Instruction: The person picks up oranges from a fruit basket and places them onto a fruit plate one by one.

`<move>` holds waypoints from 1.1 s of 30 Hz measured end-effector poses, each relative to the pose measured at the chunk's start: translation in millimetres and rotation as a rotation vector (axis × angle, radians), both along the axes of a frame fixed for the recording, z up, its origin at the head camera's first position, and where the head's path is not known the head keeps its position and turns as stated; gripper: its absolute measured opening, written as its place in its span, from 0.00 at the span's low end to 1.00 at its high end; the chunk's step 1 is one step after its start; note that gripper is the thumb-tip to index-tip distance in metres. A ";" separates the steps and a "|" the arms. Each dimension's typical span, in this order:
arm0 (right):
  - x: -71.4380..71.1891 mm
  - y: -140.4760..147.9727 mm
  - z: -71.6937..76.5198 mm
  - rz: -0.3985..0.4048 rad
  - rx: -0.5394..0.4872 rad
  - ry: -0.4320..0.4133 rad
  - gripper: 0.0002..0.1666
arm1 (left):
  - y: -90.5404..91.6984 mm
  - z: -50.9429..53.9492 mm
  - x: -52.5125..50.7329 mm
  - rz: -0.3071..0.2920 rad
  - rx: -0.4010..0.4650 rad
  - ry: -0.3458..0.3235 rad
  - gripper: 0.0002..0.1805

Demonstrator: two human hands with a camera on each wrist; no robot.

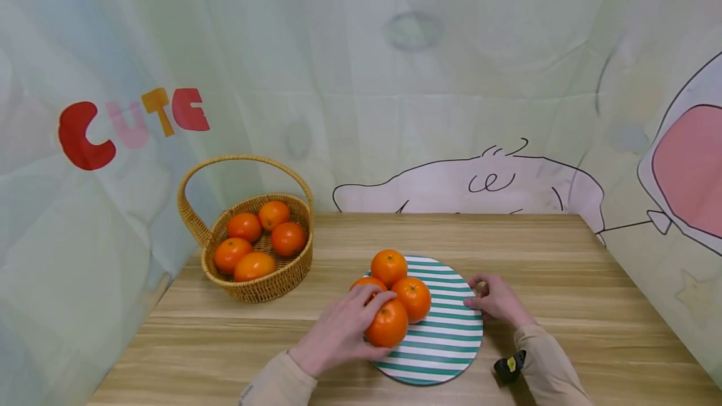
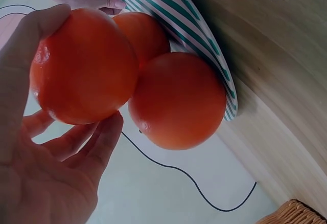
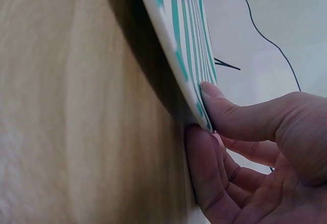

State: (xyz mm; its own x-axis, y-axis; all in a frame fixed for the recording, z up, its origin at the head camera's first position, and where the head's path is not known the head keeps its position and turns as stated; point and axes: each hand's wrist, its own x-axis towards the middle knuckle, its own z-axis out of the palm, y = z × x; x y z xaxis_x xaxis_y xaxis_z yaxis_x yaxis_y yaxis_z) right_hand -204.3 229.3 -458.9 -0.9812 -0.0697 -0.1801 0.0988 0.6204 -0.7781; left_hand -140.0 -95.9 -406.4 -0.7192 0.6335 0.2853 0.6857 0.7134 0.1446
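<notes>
In the head view my left hand grips an orange over the left part of a round plate with green and white stripes. Three more oranges cluster there: one at the back, one to the right, and one at the left, partly covered by my fingers. The left wrist view shows thumb and fingers around the held orange, which sits against its neighbours. My right hand pinches the plate's right rim, thumb on top and fingers below, as the right wrist view shows.
A wicker basket with a tall handle stands at the back left, holding several oranges. A small black object with a yellow mark is at my right sleeve. Printed curtains enclose the wooden table at the back and sides.
</notes>
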 end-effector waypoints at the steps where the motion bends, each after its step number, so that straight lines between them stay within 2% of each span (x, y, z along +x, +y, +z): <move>1: -0.1 -0.1 -0.1 -0.005 -0.002 -0.002 0.21 | 0.5 -0.2 0.2 0.002 -0.013 0.000 0.42; 11: 0.0 0.0 -0.5 0.000 -0.006 0.000 0.21 | 6.7 -0.4 1.8 0.018 -0.118 -0.081 0.42; 18: 0.7 0.1 0.0 0.002 -0.004 -0.009 0.21 | 10.2 -4.8 2.6 0.006 -0.183 -0.004 0.42; 33: 0.0 -0.5 2.1 0.004 0.001 -0.007 0.21 | 12.8 -12.1 3.6 -0.018 -0.215 0.033 0.41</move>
State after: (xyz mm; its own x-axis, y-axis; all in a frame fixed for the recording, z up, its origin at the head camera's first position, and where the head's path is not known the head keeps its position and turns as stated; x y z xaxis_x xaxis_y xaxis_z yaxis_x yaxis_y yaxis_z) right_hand -204.3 228.7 -456.8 -0.9796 -0.0731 -0.1872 0.1021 0.6216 -0.7767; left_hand -136.4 -83.1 -418.5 -0.6998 0.6951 0.1650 0.7005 0.7129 -0.0322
